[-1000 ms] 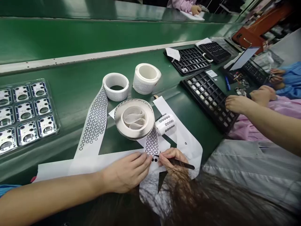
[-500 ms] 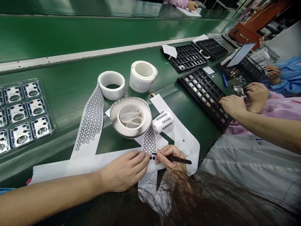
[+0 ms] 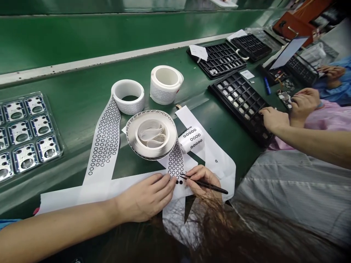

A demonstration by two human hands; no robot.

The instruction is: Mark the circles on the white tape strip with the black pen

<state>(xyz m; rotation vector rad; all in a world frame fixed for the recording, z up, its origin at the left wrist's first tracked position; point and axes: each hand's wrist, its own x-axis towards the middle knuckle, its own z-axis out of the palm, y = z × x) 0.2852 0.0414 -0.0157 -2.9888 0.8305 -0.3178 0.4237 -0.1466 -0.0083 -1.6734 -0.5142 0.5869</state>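
Near the front edge of the green desk (image 3: 68,106), the left hand (image 3: 145,199) lay palm down with its fingers loosely spread, pressing flat a white backing strip printed with small black rings (image 3: 175,166); it gripped nothing. Just beside it, the right hand (image 3: 204,179) was closed in a pinch around a pair of slim black tweezers (image 3: 205,184), whose tip touched the strip's lower end, where a couple of solid black dots sat next to the left fingertips. That strip ran up into a loosely wound white roll lying on its side (image 3: 152,133), with a small curled stub of the same ringed paper (image 3: 192,138) touching its right flank. A second long ringed strip (image 3: 105,140) trailed from a low white tape ring (image 3: 128,95) down toward a plain white sheet of liner paper (image 3: 82,190) that lay under the left forearm. A taller white roll (image 3: 165,84) stood just right of the low ring. Dark hair hung across the bottom of the view and hid part of the right hand.

At the left edge sat a clear plastic blister tray of silvery metal plates (image 3: 24,135). To the right, a black gridded parts tray (image 3: 241,104) lay under another person's hands (image 3: 274,118), pink sleeves behind them. Farther back lay two more black gridded trays (image 3: 219,60), one bearing a white paper slip (image 3: 199,52), and a blue pen (image 3: 267,86) rested between the trays.
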